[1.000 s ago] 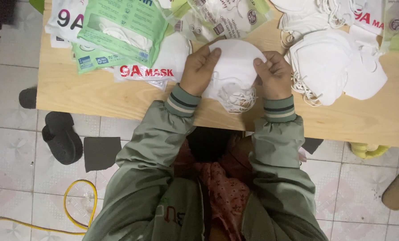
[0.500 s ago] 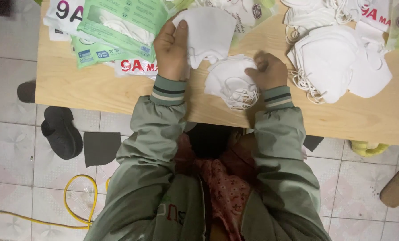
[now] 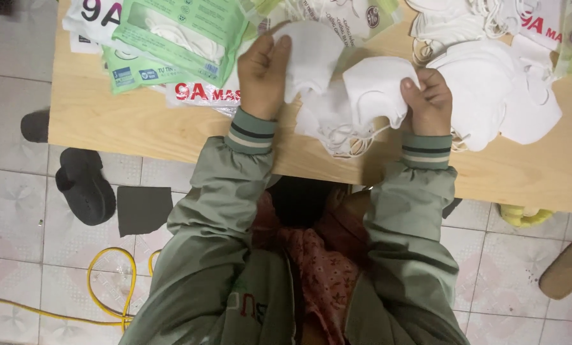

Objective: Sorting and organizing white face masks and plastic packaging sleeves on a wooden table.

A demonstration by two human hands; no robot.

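On the wooden table (image 3: 107, 121), just right of the green packets (image 3: 171, 38), the left hand (image 3: 260, 73) is pinching one white mask (image 3: 311, 51) while the right hand (image 3: 426, 96), beside the mask heap (image 3: 490, 89), is gripping another folded mask (image 3: 372, 86) over loose ones.

A wooden table (image 3: 139, 121) carries green mask packets (image 3: 177, 32) at its left end and a pile of white masks (image 3: 490, 89) at its right. On the tiled floor (image 3: 17, 185) lie a black slipper (image 3: 85, 185), a dark square scrap (image 3: 143, 209) just beside it, a yellow cable (image 3: 110, 287) — looped — and a tan shoe (image 3: 570, 265).
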